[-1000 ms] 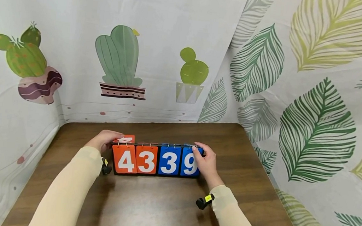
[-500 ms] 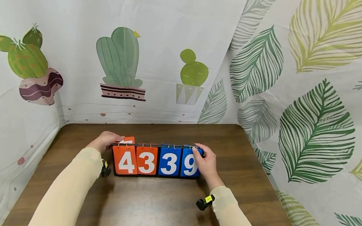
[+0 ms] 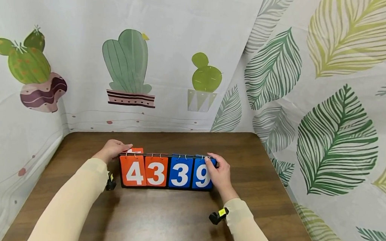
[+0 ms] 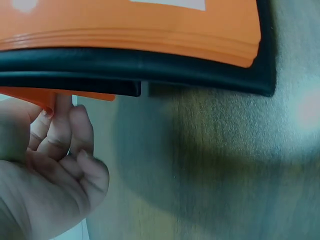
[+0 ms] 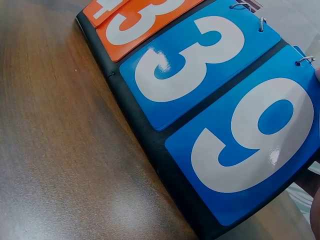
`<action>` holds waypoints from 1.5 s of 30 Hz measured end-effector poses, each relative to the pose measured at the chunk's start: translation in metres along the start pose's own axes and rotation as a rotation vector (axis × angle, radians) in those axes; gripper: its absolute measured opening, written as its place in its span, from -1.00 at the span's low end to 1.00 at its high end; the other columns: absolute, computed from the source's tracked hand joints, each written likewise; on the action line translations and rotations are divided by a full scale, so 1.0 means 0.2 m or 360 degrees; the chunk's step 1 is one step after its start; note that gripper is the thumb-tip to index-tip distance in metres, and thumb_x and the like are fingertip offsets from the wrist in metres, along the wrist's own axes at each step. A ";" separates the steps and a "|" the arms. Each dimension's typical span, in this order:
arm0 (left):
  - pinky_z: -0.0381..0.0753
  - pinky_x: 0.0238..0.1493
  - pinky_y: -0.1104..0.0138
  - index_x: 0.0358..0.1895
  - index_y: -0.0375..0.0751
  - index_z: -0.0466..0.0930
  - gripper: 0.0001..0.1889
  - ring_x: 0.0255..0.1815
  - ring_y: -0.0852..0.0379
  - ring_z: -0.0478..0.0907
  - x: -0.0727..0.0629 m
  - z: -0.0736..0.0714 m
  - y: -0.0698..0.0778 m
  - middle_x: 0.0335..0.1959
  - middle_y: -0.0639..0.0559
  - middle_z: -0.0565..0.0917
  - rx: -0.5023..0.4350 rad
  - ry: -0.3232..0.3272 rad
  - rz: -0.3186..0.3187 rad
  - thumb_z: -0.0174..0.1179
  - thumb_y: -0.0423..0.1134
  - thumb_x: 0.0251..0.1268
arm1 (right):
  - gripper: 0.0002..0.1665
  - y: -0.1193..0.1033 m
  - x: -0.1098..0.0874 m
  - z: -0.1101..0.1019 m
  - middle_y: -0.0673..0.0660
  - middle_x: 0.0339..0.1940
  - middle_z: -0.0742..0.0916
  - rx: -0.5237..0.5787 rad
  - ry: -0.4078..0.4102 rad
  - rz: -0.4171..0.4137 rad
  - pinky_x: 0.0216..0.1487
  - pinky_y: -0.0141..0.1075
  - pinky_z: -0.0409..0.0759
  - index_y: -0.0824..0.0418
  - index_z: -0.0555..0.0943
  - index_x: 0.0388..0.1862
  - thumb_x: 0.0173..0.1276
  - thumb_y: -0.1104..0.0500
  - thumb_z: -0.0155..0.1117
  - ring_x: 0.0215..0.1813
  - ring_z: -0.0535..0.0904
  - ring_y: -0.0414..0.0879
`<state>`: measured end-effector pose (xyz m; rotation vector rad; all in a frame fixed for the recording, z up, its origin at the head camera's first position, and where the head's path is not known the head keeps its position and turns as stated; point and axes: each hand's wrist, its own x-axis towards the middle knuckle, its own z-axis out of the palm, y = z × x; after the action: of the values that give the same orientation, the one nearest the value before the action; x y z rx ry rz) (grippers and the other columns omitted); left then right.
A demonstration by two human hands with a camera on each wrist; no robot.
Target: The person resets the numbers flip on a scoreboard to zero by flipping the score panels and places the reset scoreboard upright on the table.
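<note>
A flip scoreboard stands on the table in the head view, reading 4 3 in orange and 3 9 in blue, its cards hung on metal rings. At its upper left corner, my left hand pinches an orange card that shows behind the top edge. The left wrist view has the fingers curled at that card's edge, behind the black base. My right hand grips the upper right corner, thumb in front over the blue 9 card.
The brown wooden table has rounded corners. Behind it hangs a white cloth with cactus prints; a leaf-print cloth hangs at the right. Each wrist wears a small black camera.
The orange card behind the top edge has dropped slightly, so less of its white figure shows. The right hand stays put at its corner, and the front numbers are the same.
</note>
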<state>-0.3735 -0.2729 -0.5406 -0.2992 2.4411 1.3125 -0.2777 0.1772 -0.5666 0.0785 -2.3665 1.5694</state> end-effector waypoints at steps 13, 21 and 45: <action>0.57 -0.36 0.30 -0.03 -0.31 0.65 -0.46 -0.46 0.19 0.52 -0.02 -0.02 -0.01 -0.49 0.12 0.62 0.0098 -0.0173 0.0021 0.14 0.19 0.49 | -0.63 0.00 0.00 0.01 0.04 0.20 0.75 0.0024 0.0008 -0.0014 0.20 0.12 0.67 -0.16 0.70 0.16 0.47 -0.20 0.30 0.19 0.67 0.06; 0.63 -0.20 0.30 0.36 -0.30 0.41 -0.38 -0.24 0.21 0.58 0.03 -0.04 0.06 -0.14 0.06 0.65 -0.0142 -0.0121 0.0068 0.26 0.05 0.43 | -0.60 0.00 0.00 0.01 0.06 0.19 0.75 0.0011 0.0018 -0.0037 0.22 0.13 0.65 -0.04 0.71 0.18 0.48 -0.15 0.30 0.20 0.68 0.09; 0.78 -0.13 0.15 0.25 -0.19 0.30 -0.70 -0.25 0.16 0.75 -0.16 -0.14 0.34 -0.22 0.10 0.73 -0.0775 -0.0381 0.0210 -0.11 -0.10 0.70 | -0.62 0.00 0.00 0.00 0.07 0.22 0.74 0.0017 -0.0004 -0.0032 0.26 0.11 0.64 -0.09 0.69 0.19 0.50 -0.15 0.29 0.22 0.66 0.07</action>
<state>-0.3730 -0.2582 -0.4623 -0.0912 1.9501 1.8758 -0.2772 0.1763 -0.5665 0.1059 -2.3520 1.5735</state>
